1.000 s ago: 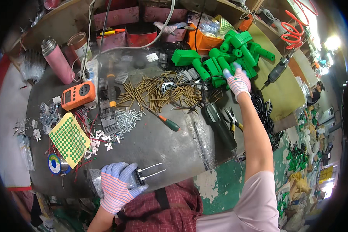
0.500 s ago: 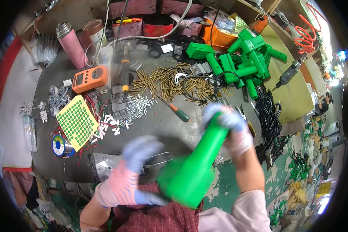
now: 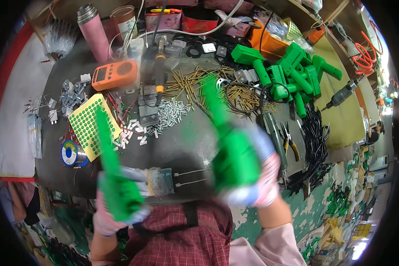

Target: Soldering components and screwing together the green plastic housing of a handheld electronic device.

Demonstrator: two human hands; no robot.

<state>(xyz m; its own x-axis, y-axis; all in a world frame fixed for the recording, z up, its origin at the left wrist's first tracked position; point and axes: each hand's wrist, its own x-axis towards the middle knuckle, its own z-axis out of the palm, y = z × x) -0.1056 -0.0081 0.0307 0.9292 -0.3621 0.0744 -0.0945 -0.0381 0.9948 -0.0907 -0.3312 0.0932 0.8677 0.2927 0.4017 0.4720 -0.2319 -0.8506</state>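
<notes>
My left hand (image 3: 105,217), in a striped work glove, is wrapped round one green plastic housing half (image 3: 124,195). Its narrow handle end points up and away, over the sheet of green round stickers (image 3: 86,126). In my right hand (image 3: 269,179), gloved alike, is another green plastic housing half (image 3: 237,159), its handle reaching towards the brass-coloured screws (image 3: 184,84). Both pieces are smeared by motion, so their inner sides cannot be made out. The two halves are well apart, above the front of the dark bench (image 3: 188,153).
Green housings (image 3: 292,73) are heaped at the back right. Pliers (image 3: 290,142), a dark green screwdriver-like tool (image 3: 275,139) and black cables (image 3: 312,137) lie at the right. An orange meter (image 3: 114,75), soldering iron (image 3: 160,73), solder spool (image 3: 72,154) and small silvery screws (image 3: 169,113) are further left.
The green housing, earlier seen as one body in my right hand, is now two pieces, one in each hand. My left hand has closed and moved left; the view has shifted slightly.
</notes>
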